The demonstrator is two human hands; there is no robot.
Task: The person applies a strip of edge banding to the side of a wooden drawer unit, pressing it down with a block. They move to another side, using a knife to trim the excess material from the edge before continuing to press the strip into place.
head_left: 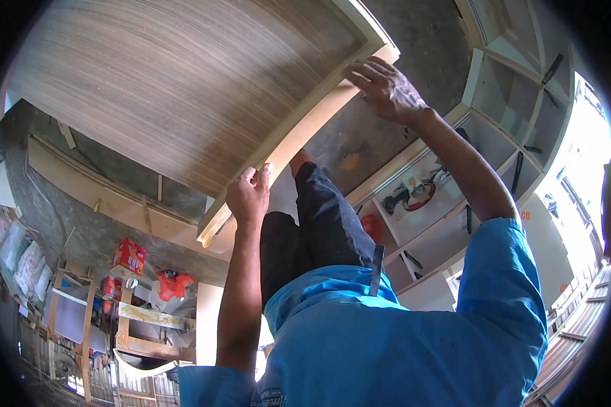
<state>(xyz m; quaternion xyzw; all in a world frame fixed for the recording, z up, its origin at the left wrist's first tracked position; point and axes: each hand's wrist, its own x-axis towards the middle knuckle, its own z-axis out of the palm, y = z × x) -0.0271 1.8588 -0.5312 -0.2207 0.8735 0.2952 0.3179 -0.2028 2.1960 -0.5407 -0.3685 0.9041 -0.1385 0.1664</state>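
Observation:
A large wooden panel [176, 88] with brown striped grain and a pale wood border spreads across the upper left. My left hand [248, 195] is closed at its near edge, fingers curled over the pale border strip [299, 136]. Toward the right corner of that same edge, my right hand [390, 91] grips with bent fingers over the border; its fingertips are slightly blurred and the thumb is hidden. The panel's underside and whatever holds it up cannot be seen.
On the right stands a white open cabinet frame [414, 237] with tools inside, including a red-and-black one [421, 195]. A long plywood strip [108, 193] lies under the panel at left. Beyond it are a red box [128, 258], an orange-red bag [174, 285] and wooden frames [157, 347].

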